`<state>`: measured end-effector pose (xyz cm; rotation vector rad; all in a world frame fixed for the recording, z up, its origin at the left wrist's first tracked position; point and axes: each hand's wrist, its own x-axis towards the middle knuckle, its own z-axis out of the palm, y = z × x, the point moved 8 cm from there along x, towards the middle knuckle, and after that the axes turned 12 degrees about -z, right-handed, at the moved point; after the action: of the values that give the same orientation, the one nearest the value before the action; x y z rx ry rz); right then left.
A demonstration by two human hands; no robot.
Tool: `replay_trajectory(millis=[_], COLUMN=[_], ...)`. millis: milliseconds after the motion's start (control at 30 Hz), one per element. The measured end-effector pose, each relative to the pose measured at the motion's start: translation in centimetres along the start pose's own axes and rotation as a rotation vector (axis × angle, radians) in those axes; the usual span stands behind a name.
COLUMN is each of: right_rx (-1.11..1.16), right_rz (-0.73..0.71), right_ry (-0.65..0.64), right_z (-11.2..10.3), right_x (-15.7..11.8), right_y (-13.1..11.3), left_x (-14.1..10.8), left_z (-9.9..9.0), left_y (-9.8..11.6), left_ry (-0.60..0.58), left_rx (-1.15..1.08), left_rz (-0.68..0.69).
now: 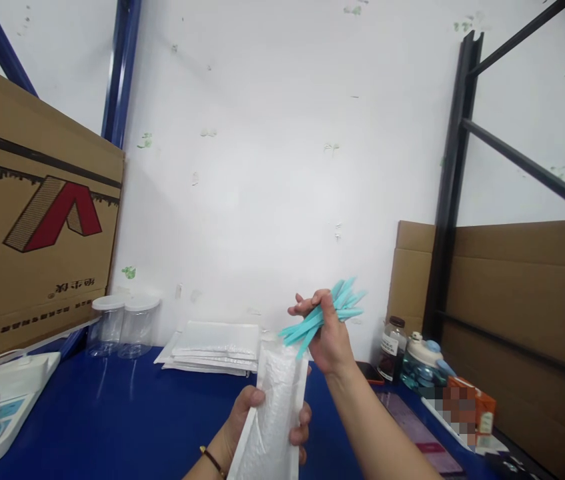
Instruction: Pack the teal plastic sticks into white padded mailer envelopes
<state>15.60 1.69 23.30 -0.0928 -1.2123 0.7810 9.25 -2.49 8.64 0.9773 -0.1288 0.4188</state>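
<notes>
My left hand [247, 412] is closed around a white bubble mailer [273, 417], thumb on its near edge and fingertips showing at the far side. The mailer is held upright, its top end tilted away from me. Above that top end, my right hand [331, 333] grips a bunch of slim turquoise plastic sticks [322, 317]. They fan out at both ends, and their lower tips overlap the mailer's top in view. Whether any tip is inside the mailer, I cannot tell. Their exact kind is unclear.
Behind my hands a stack of white mailers [215, 347] lies on the blue table [127, 413]. Two clear lidded jars [137, 327] and a white power strip [17, 393] are at left. Bottles [422, 360], an orange box [485, 407] and a purplish flat packet [412, 427] are at right.
</notes>
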Motion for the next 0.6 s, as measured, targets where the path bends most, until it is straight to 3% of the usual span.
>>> replay_trajectory(millis=[167,233,467,600], right_rx=[0.065,0.096,0.084,-0.019], right_rz=[0.199,0.205,0.093,0.259], right_ry=[0.0,0.011,-0.128,-0.259], right_z=[-0.1,-0.2,0.9,1.8], right_x=[-1.5,-1.6,-1.8,-2.5], right_y=[1.5,1.2,-1.0,0.4], left_x=[-0.1,-0.1,-0.2,-0.5], left_z=[-0.1,-0.2,0.4,0.3], left_y=[0.1,-0.1,-0.2,0.0], left_ry=[-0.003,-0.012,-0.055,-0.043], left_rx=[0.024,0.026,0.009,0.036], left_rz=[0.003,-0.003,-0.027,-0.012])
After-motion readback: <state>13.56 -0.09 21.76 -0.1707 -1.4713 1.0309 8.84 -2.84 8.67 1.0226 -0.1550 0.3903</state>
